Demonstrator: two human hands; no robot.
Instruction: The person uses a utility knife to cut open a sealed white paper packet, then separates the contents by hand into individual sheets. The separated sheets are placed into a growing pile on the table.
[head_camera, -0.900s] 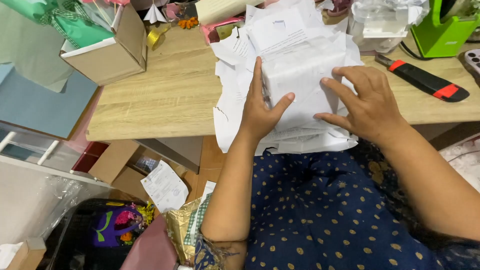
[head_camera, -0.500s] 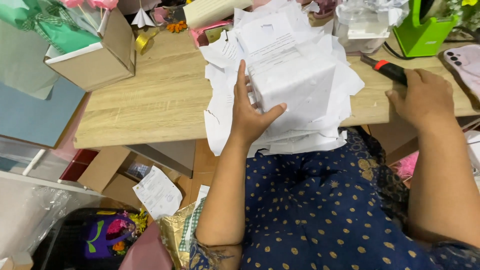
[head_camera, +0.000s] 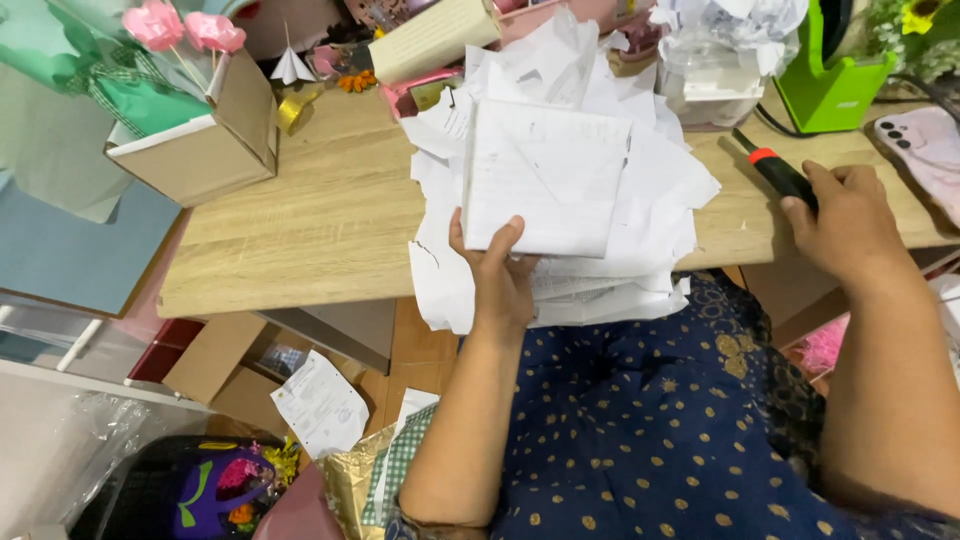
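Observation:
My left hand (head_camera: 500, 275) holds the near edge of a box wrapped in white printed paper (head_camera: 545, 175), pinning it on a heap of loose white paper sheets (head_camera: 650, 220) at the front of the wooden table (head_camera: 330, 220). The thumb lies on the box's lower left corner. My right hand (head_camera: 845, 220) rests at the table's right side with its fingers curled over a black utility knife with an orange band (head_camera: 772, 170). The knife's rear end is hidden under the fingers.
A cardboard box with green paper and pink paper flowers (head_camera: 195, 130) stands at the left. A green tape dispenser (head_camera: 830, 70) and a pink phone (head_camera: 925, 150) sit at the right, a clear plastic container (head_camera: 705, 70) behind the paper. Cardboard, paper and bags lie on the floor below.
My right hand left the wrapped box and moved right, closing over the black utility knife. My left hand stayed on the box's near edge.

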